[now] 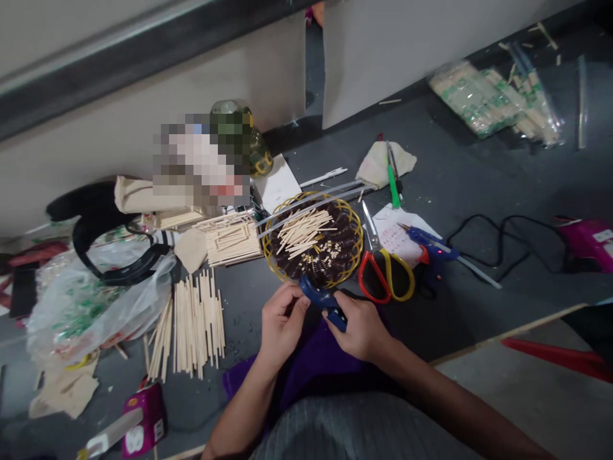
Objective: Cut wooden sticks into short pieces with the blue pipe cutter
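Note:
My right hand [361,326] is closed around the handles of a blue cutter-like hand tool [320,298] with a curved head. Beside that head, the fingers of my left hand [281,322] are pinched together; what they hold, if anything, is too small to make out. Just beyond both hands lies a dark woven basket [358,246] with a yellow rim. In it are short wooden sticks [306,231] and tiny cut pieces [328,254]. Scissors [378,268] with red and yellow handles rest right of the basket.
Longer wooden sticks [198,322] lie at left, near a stick panel [234,243] and a plastic bag [110,300]. A blue glue gun [431,246] and green cutter knife [394,185] are at right. Packed sticks [479,102] lie farther back. A purple box [143,418] sits front left.

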`<state>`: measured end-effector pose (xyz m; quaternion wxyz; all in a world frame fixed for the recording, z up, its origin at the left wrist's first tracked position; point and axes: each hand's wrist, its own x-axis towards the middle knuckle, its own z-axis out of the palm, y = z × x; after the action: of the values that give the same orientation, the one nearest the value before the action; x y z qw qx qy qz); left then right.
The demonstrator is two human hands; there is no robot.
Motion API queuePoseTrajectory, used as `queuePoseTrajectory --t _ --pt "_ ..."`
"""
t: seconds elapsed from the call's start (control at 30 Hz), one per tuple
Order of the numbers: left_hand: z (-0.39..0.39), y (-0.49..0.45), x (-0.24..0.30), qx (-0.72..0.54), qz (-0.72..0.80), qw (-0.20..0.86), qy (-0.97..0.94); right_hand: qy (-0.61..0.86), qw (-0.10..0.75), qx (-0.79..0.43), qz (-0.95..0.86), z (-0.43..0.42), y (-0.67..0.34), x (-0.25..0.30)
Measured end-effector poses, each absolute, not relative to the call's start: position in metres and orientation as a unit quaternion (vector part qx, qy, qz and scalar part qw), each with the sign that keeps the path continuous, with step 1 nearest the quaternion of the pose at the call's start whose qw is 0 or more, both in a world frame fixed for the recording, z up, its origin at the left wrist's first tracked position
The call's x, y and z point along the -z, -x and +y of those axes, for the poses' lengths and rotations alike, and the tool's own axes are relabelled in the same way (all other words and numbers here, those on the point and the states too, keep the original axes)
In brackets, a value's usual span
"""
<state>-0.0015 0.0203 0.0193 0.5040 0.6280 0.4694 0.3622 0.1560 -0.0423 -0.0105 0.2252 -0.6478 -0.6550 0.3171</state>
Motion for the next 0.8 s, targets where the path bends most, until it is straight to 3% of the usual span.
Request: queuePoseTrajectory --t 0.53,0.8 --pt "0.0203 -0.0011 -0.0141 -0.358 0.486 0.495 -0.625 0.632 0.273 -0.357 -0.632 -0.0387 -0.1579 0.012" --pt "0.0152 0.0011 -0.0091 -0.366 0.482 0.515 -0.606 0.656 0.243 -0.327 -0.635 -0.0409 -0.1566 0.0105"
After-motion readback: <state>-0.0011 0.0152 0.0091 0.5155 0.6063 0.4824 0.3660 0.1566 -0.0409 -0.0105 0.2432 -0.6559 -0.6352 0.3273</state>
